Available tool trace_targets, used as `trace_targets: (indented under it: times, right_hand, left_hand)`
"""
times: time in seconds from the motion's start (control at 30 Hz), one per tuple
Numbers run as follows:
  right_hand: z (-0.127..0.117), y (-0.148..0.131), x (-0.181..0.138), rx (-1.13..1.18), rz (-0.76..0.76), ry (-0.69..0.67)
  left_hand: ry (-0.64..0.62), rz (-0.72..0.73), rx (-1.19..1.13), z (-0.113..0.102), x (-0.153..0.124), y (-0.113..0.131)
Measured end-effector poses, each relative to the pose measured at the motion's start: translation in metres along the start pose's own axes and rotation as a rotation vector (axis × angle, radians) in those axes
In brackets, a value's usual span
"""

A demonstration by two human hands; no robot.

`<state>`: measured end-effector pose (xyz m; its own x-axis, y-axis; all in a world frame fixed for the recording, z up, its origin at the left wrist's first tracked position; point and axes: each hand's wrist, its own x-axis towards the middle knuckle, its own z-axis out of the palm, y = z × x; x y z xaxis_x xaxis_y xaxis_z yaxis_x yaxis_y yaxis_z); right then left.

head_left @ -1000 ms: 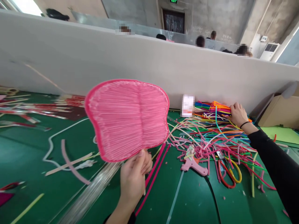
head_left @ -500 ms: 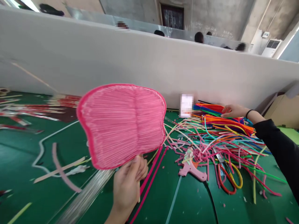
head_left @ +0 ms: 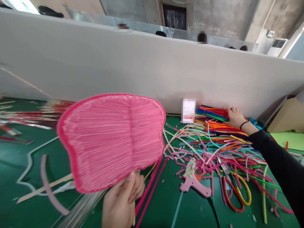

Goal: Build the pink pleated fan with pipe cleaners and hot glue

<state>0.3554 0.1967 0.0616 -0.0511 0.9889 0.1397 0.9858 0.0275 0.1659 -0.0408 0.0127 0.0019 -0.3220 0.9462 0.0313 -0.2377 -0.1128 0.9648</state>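
Your left hand (head_left: 121, 202) grips pink woven fan (head_left: 111, 139) by handle; your right hand (head_left: 234, 116) lies on coloured stick bundle (head_left: 213, 113), grasp unclear. White label (head_left: 189, 110) blurred, unreadable.

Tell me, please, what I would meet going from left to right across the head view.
Pink fan, pink glue gun, right hand, cardboard box.

**Pink fan** (head_left: 111, 141): lobed face of fine parallel strands, darker pink rim; held upright, tilted left, above the green bench (head_left: 14, 152). **Coloured stick bundle** (head_left: 212, 113): red, orange, green, blue; lies flat at the bench's far edge.
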Motion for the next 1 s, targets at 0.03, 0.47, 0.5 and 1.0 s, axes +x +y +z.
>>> trace_targets:
  times: [0.03,0.47,0.5,1.0]
  right_hand:
    - [-0.003,-0.004,-0.004,-0.002,-0.019,0.046]
    - [0.004,-0.054,-0.062,0.027,-0.404,-0.242]
    - [0.003,-0.053,-0.061,0.035,-0.4,-0.237]
    - [-0.114,-0.024,-0.039,0.959,-0.141,0.537]
  left_hand:
    - [0.001,-0.001,0.004,0.0,0.0,0.0]
    - [-0.043,-0.03,0.04,0.005,-0.001,-0.002]
    - [-0.044,-0.026,0.042,0.004,-0.001,-0.002]
    - [-0.064,0.013,0.062,0.006,-0.002,0.0]
